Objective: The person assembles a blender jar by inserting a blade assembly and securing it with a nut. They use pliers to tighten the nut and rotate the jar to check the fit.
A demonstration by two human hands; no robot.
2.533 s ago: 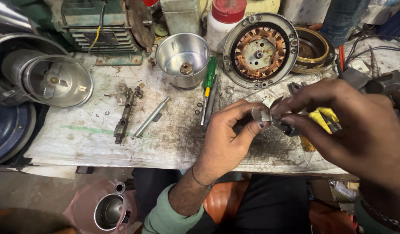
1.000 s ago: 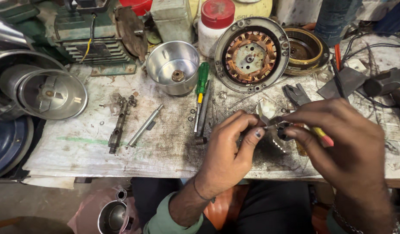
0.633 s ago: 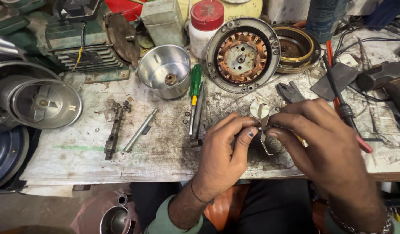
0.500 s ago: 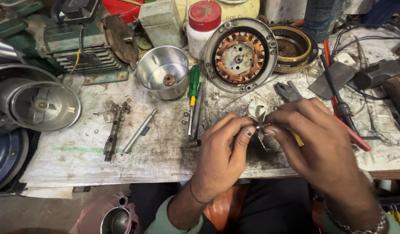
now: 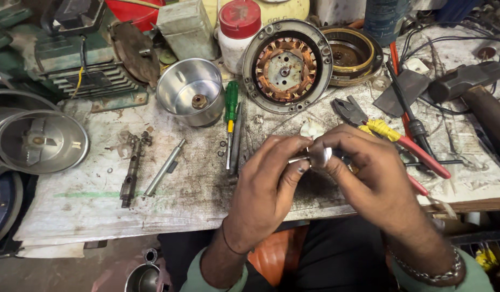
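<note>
My left hand (image 5: 266, 186) and my right hand (image 5: 372, 173) meet over the front of the workbench, both pinching one small shiny metal part (image 5: 319, 156) between fingertips. The part is mostly hidden by my fingers. Just behind my hands lie pliers (image 5: 348, 111) with yellow-and-red handles and a white scrap (image 5: 311, 128). A green-handled screwdriver (image 5: 230, 111) lies to the left of my hands.
A motor stator with copper windings (image 5: 286, 65) and a steel cup (image 5: 189, 91) stand at the back. A steel rod (image 5: 164, 166) and a greasy shaft (image 5: 131, 170) lie on the left. A round steel lid (image 5: 40, 141), a hammer (image 5: 466, 81) and cables flank the bench.
The view has tilted down and shifted, so the bench items sit lower. My hands stay together on the small part, fingers turning it slightly.
</note>
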